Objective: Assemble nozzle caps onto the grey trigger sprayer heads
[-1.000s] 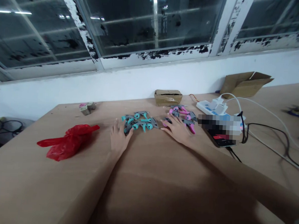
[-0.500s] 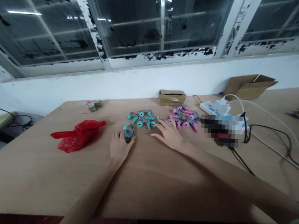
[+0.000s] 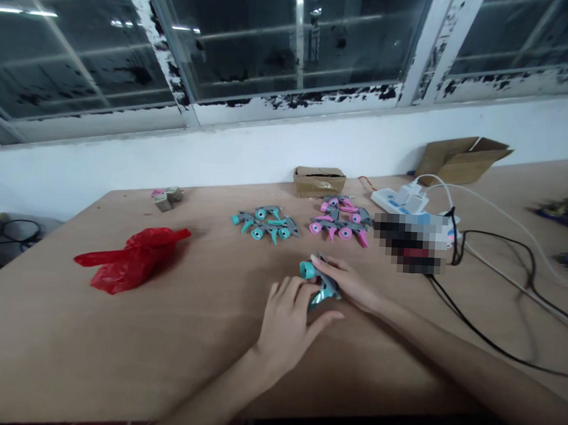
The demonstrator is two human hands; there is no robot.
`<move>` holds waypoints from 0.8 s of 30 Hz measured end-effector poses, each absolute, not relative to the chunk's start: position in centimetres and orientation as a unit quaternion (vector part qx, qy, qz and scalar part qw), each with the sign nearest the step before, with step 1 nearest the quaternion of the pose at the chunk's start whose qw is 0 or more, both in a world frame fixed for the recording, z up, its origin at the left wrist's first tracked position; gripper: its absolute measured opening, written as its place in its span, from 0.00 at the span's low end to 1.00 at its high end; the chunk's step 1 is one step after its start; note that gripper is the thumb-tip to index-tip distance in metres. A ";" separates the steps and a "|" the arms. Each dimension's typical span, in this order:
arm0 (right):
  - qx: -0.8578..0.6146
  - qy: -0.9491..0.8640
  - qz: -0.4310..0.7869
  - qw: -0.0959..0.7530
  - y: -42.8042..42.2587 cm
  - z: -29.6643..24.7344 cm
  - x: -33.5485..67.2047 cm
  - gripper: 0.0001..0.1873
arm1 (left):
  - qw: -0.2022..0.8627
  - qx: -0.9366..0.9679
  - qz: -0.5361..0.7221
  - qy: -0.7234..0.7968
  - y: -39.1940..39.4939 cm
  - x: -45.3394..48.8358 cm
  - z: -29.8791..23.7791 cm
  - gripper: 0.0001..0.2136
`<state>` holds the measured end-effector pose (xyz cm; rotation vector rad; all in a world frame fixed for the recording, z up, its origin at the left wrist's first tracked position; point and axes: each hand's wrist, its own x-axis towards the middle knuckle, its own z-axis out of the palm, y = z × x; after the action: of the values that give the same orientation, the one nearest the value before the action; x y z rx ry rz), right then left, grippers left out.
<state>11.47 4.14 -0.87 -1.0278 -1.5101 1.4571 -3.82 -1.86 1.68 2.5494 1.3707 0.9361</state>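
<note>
In front of me a grey plastic piece [image 3: 326, 282] with a teal round end and a teal lever is held tilted above the table; its exact kind I cannot make out. My right hand [image 3: 349, 284] has its fingers closed around the grey body from the right. From the left, my left hand [image 3: 285, 323] reaches to the piece, fingertips at the teal lever, thumb stretched away. Behind them lie a cluster of similar grey-and-teal pieces [image 3: 267, 224] and a cluster of grey-and-pink pieces [image 3: 343, 223].
A red plastic bag [image 3: 133, 262] lies on the left of the wooden table [image 3: 172, 352]. Small blocks [image 3: 166, 198] and a low cardboard box [image 3: 318, 181] sit near the wall. On the right are a power strip [image 3: 384, 199] with cables and an open cardboard box [image 3: 460, 161].
The grey-and-teal piece under my left hand has moved right and nearer, into my right hand's grip. My right hand has drawn back from between the clusters. The view has shifted slightly.
</note>
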 end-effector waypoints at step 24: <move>-0.436 -0.578 0.573 0.384 3.3 -2.6 15.2 0.20 | 0.336 0.814 0.312 0.357 3.6 -2.6 -0.2 0.08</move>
<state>15.21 3.26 -2.55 -1.1124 -1.4731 1.4608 -2.55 3.59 -0.19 2.1227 0.9322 0.8129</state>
